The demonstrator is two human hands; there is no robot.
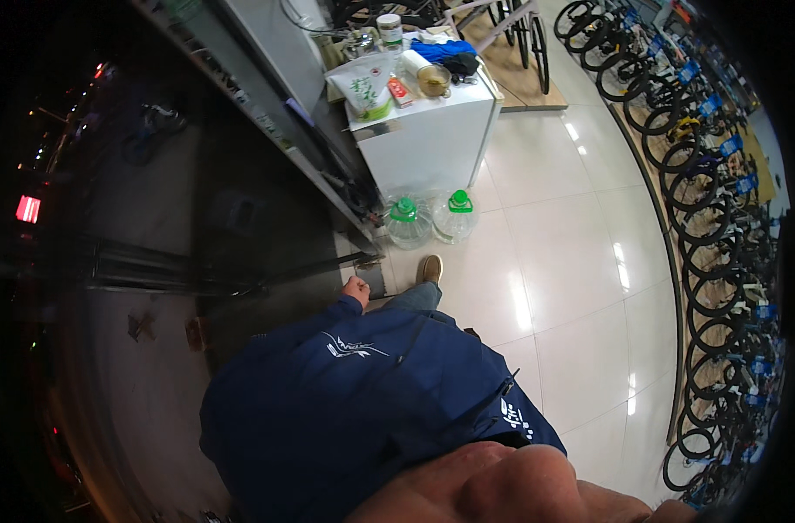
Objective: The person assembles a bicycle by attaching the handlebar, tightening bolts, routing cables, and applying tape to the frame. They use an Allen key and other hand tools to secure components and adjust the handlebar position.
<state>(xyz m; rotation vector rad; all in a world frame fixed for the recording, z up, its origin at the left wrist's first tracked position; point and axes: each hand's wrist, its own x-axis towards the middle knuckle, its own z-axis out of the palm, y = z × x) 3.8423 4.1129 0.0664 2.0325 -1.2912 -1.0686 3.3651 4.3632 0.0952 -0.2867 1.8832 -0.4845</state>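
Observation:
My left hand (357, 291) comes out of a dark blue sleeve at the middle of the view, low beside my leg. Its fingers look curled in; what they hold, if anything, is too small to make out. Just beyond it lies the lower edge of a dark glass door (284, 279), with a grey metal plate (373, 279) on the floor close by. Whether the hand touches the door I cannot tell. My brown shoe (431, 268) stands on the tiles to the right of that hand. My right hand is out of view.
Ahead stands a white cabinet (428, 148) bearing a white-green pouch (362, 87), a glass cup (433, 81) and a blue cloth (441, 50). Two large clear bottles with green caps (406, 225) sit at its foot. Rows of bicycles (707, 218) line the right side.

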